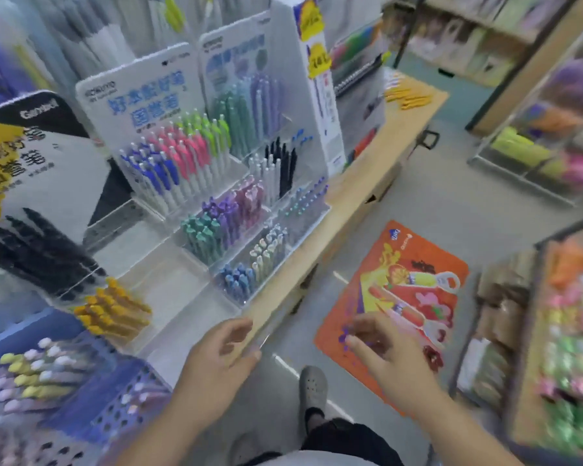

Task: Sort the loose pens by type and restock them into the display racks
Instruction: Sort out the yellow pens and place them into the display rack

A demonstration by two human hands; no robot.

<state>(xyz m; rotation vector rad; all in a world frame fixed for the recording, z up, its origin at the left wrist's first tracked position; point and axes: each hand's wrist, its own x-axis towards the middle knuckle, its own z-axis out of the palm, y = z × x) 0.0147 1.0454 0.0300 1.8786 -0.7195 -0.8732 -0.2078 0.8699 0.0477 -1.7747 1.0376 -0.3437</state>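
On the wooden counter (357, 193), head view: a white backboard (138, 92) is lettered "KOKUYO" above large blue Chinese characters. Below it stand blue, pink and green pens (175, 156), their long axes leaning back toward the board, push-button ends up. In front, teal and purple pens (219, 220) stand the same way in a clear tray (303, 230).

To the left, a black board (48, 109) reads "Gambol". Beneath it, black pens (44, 260) point up and to the left, with yellow pens (111, 314) just beside them on a like slant. A blue perforated basket (122, 408) holds pastel pens (31, 375) lying nearly level, coloured ends to the left. The yellow tags on a tall white box (303, 95) are too blurred to read.

The left hand (219, 358) hangs at the counter's near edge with its fingers bent. Whether they hold anything cannot be told. The right hand (387, 361) is over an orange poster (401, 297) on the floor, with its fingers bent. A small purple thing (343, 336) shows at its fingertips, and blur hides whether it is pinched. A grey shoe (313, 385) lies between the forearms.
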